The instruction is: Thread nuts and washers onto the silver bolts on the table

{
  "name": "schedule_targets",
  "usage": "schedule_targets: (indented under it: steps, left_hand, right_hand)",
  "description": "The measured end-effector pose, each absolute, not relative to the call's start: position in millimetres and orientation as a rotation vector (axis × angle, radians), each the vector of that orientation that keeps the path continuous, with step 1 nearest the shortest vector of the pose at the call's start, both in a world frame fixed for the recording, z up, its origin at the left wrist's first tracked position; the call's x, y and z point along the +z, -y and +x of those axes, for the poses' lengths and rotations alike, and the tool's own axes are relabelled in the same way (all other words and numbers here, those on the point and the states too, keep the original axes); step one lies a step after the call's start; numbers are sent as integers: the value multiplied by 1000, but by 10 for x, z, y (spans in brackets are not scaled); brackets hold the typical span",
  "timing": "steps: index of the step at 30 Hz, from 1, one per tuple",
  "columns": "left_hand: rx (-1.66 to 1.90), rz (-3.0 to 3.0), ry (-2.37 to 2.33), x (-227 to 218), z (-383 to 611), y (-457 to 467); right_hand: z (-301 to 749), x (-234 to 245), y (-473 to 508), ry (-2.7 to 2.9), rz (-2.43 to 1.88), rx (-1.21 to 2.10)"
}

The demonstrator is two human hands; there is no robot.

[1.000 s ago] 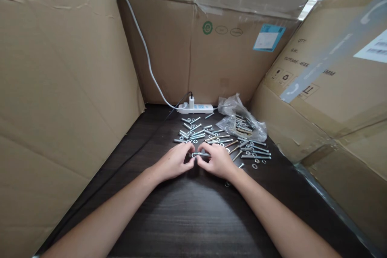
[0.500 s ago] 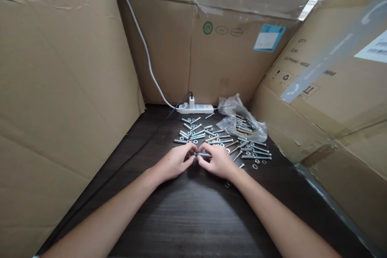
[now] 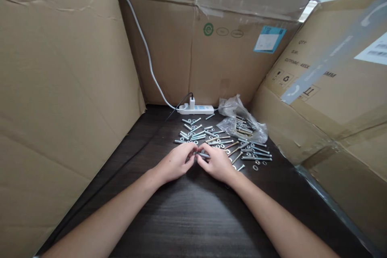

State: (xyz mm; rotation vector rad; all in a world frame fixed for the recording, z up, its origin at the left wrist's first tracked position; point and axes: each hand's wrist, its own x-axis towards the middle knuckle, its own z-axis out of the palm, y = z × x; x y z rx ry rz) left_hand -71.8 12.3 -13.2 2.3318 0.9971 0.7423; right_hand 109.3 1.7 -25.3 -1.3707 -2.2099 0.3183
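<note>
Between my two hands lies a metal bolt [image 3: 204, 155], roughly level and pointing left to right. The fingers of my right hand [image 3: 218, 163] are closed around its right part. My left hand [image 3: 178, 161] pinches its left end with thumb and fingers, where small ring-like pieces show; whether they are a nut or washers I cannot make out. Just beyond my hands, several loose bolts [image 3: 198, 137] and washers [image 3: 255, 167] lie scattered on the dark table [image 3: 181, 221].
A clear plastic bag [image 3: 256, 131] with more bolts inside stands at the back right. Behind the bolts lies a white power strip [image 3: 201, 109] with a plug and cables. Tall cardboard boxes [image 3: 163, 48] wall in the table at the left, back and right.
My fingers have shifted slightly and closed further over the bolt, covering more of it. My right hand sits a little lower and nearer my left. The loose bolts lie as before.
</note>
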Motion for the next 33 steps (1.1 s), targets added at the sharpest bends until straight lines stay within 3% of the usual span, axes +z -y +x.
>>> schedule_targets:
  steps: [33]
  left_hand:
    - [773, 2245, -983, -124, -756, -124]
  right_hand:
    - [1112, -243, 7, 2123, -1186, 350]
